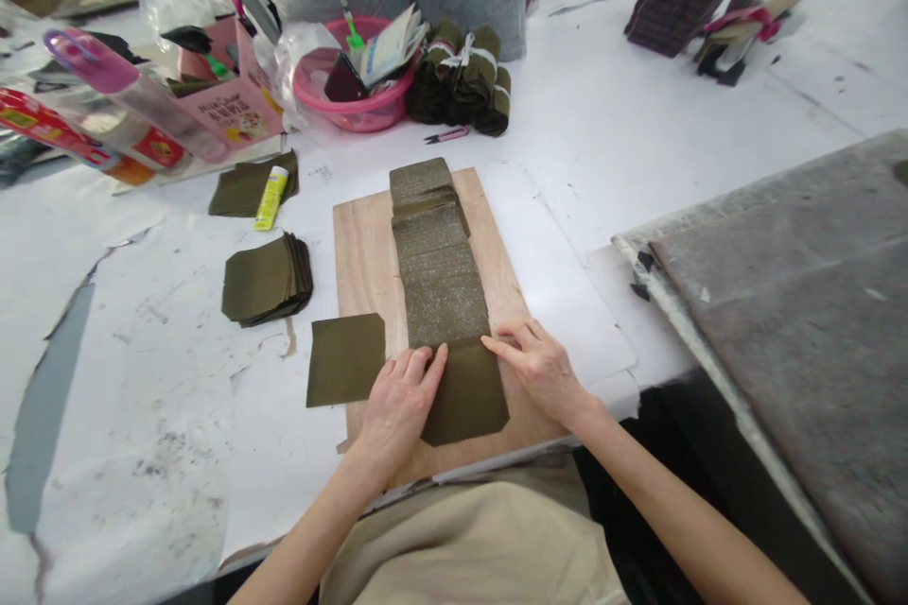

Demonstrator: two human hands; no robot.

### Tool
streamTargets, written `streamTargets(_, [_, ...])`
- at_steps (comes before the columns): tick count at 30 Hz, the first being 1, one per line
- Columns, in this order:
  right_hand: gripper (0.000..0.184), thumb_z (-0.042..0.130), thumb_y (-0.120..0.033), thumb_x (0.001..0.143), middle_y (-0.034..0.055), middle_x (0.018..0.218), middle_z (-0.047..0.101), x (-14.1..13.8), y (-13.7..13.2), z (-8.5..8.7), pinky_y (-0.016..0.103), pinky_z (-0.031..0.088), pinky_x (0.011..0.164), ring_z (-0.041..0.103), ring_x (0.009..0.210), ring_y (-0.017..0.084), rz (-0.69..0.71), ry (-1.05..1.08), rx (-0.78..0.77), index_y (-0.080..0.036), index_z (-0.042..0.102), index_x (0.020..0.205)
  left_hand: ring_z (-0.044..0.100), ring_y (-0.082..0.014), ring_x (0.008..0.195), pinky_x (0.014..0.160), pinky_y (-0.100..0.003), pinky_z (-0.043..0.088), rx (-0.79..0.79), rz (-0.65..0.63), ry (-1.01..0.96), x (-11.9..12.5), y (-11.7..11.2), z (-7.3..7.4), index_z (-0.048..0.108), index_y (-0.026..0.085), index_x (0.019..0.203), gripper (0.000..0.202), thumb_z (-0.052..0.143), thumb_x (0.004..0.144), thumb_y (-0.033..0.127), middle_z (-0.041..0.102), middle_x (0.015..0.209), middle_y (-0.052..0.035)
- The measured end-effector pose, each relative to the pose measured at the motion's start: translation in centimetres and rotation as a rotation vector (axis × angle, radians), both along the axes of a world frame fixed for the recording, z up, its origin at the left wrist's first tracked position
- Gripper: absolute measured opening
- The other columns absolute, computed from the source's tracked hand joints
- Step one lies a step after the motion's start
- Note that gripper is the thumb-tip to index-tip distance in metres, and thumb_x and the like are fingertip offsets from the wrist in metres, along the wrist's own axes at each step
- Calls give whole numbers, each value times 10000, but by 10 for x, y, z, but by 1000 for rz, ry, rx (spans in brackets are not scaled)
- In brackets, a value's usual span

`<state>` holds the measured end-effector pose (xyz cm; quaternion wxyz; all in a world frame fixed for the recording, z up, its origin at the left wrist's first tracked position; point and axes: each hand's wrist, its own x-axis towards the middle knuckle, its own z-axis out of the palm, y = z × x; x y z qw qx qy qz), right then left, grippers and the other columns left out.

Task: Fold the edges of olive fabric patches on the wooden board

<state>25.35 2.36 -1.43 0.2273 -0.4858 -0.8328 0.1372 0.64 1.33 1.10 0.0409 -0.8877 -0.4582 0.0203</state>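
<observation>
A dark olive fabric piece (468, 397) with clipped lower corners lies on a thin wooden board (369, 255). My left hand (401, 402) is closed at its upper left corner, with the fingertips pressed together on the edge. At the upper right corner my right hand (543, 364) holds the same edge, index finger pointed inward and the other fingers curled. Beyond that edge runs an overlapping row of olive pieces (440, 265) with speckled, greyish surfaces. A single olive square (346, 361) lies beside my left hand, partly over the board's left edge.
Left of the board are a stack of olive pieces (259, 284) and a yellow tube (271, 198) on more fabric. Behind stand a pink basin (355, 113), tied olive bundles (461, 80), small snips (446, 135) and a pink bottle (128, 80). A grey padded panel (794, 302) borders the right.
</observation>
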Motion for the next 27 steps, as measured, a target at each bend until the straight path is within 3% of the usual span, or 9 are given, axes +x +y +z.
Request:
streamTargets(4, [289,476,-101,927,73,1031,631,1,1,2,323,501,810,534,975,200,-83,61,-19,-224,672,1101,551,-207,884,741,-327,462,84,125,-179,-21,-14,-11,579,149,1199,287,486,928,129,600,985,-89])
streamTargets(7, [236,483,-115,925,58,986,642,-7,3,11,341,497,817,553,944,201,-177,112,-35,-224,666,1027,547,-181,828,737,-311,460,93,187,-324,-25,-12,-8,638,160,1002,170,481,957,207,596,878,-60])
streamTargets(10, [155,536,-148,915,53,979,643,-19,7,19,346,487,825,562,948,200,-146,87,-54,-215,633,1015,541,-178,832,747,-312,453,75,186,-399,-20,-5,-1,639,172,893,186,479,964,233,592,853,-52])
streamTargets(16, [99,673,-183,843,43,922,628,-36,20,24,330,447,771,555,908,206,-38,-136,-84,-205,601,908,535,-206,919,818,-348,464,13,123,-406,-3,9,-5,631,175,1027,156,510,949,236,590,977,-73])
streamTargets(20, [100,676,-176,832,23,825,614,-38,30,33,303,408,713,542,824,183,14,-215,-152,-198,581,808,526,-219,953,830,-360,467,-7,95,-375,1,14,-3,627,192,1123,215,537,927,185,579,1025,-78])
streamTargets(24, [131,607,-106,834,27,836,589,-38,29,44,299,400,727,525,834,175,90,-154,-147,-196,551,755,514,-223,1006,856,-365,455,-35,44,-368,4,18,1,630,192,1139,236,525,932,158,585,1063,-84])
streamTargets(27, [98,548,-113,870,9,829,592,-37,23,42,283,428,722,546,794,151,89,85,-269,-197,550,821,523,-224,988,850,-369,435,-60,-2,-395,5,20,1,663,188,1019,165,517,952,229,618,983,-69])
